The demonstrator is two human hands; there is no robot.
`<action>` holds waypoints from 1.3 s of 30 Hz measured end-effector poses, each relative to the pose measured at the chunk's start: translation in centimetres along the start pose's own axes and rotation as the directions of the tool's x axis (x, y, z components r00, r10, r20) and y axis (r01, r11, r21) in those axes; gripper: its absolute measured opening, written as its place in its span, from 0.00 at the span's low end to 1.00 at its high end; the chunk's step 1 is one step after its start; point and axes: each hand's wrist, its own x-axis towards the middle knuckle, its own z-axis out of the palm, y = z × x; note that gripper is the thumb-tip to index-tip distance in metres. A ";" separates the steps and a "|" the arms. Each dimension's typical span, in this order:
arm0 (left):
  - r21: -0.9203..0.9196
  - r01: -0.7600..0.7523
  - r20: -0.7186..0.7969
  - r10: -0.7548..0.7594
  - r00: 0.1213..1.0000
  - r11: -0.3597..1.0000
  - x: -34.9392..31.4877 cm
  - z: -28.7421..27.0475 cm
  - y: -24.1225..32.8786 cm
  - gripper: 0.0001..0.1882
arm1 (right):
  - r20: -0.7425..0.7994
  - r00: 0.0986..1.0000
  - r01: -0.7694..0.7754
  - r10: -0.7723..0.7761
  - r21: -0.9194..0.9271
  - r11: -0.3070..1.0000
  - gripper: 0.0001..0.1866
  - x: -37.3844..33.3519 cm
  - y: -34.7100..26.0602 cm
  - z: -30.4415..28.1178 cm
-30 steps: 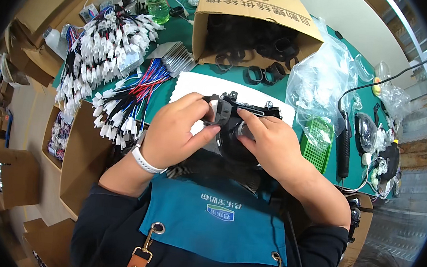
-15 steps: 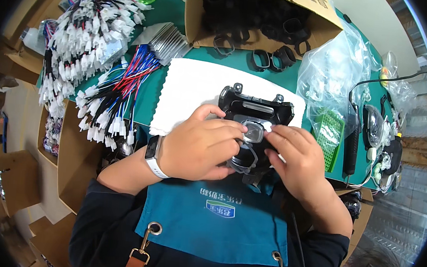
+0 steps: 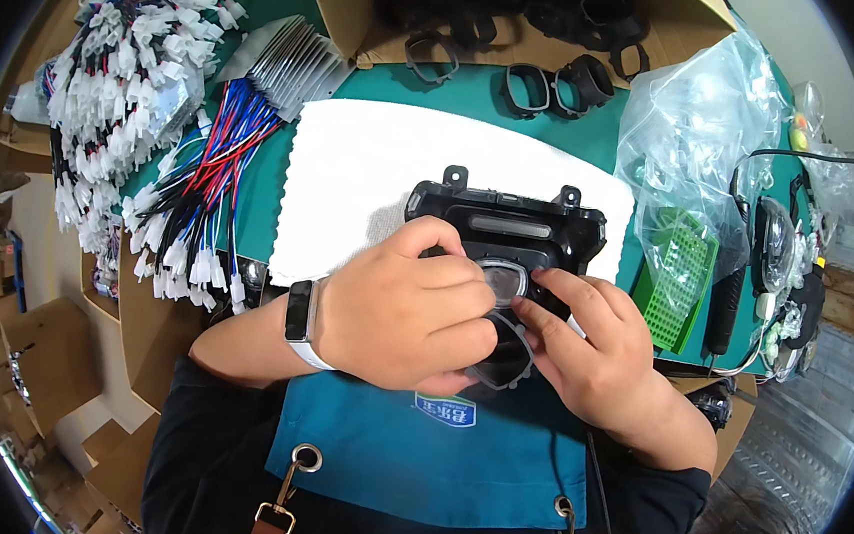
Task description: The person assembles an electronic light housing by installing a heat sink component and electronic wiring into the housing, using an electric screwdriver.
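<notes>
Working with both hands on black plastic housing point(image 3: 510, 227), located just in front of body at near edge of white cloth point(image 3: 355, 161), with two holed tabs pointing away; cannot tell what support lies underneath. Bending left hand point(image 3: 398, 315) over left part of housing with fingers well curled and bunched, tips mostly hidden; cannot tell exact hold. Reaching in from right side with right hand point(image 3: 596, 351), with two fingertips slightly apart at rim of clear lens piece point(image 3: 502, 281); cannot tell if pinched or merely touched. Noting larger dark-rimmed ring point(image 3: 508, 352) just below lens, close to left fingers. Wearing wristband point(image 3: 299, 322) on left wrist, plus teal apron point(image 3: 372, 453). Seeing open cardboard box point(image 3: 347, 10) beyond cloth, with black ring frames point(image 3: 582, 85) at its mouth. Spotting wires with white connectors point(image 3: 142, 64) and thin silvery plates point(image 3: 297, 71) at left; clear plastic bag point(image 3: 680, 116), green perforated tray point(image 3: 674, 292) and black-handled tool point(image 3: 724, 316) at right.
</notes>
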 end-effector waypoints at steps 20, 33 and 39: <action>0.161 0.139 -0.046 -0.133 0.990 0.977 0.0 -2.7 2.3 0.18 | -0.075 0.997 0.050 -0.031 0.264 0.963 0.23 1.7 -0.2 -4.3; 0.222 0.172 -0.080 -0.158 0.984 0.960 -0.8 -2.9 1.7 0.28 | -0.274 0.920 -0.219 0.279 0.230 0.948 0.11 -1.4 1.1 -6.7; 0.267 0.200 0.099 -0.234 0.967 0.943 -1.0 -1.3 2.0 0.27 | -0.261 0.898 -0.217 0.355 0.440 0.871 0.07 -1.0 1.9 -4.8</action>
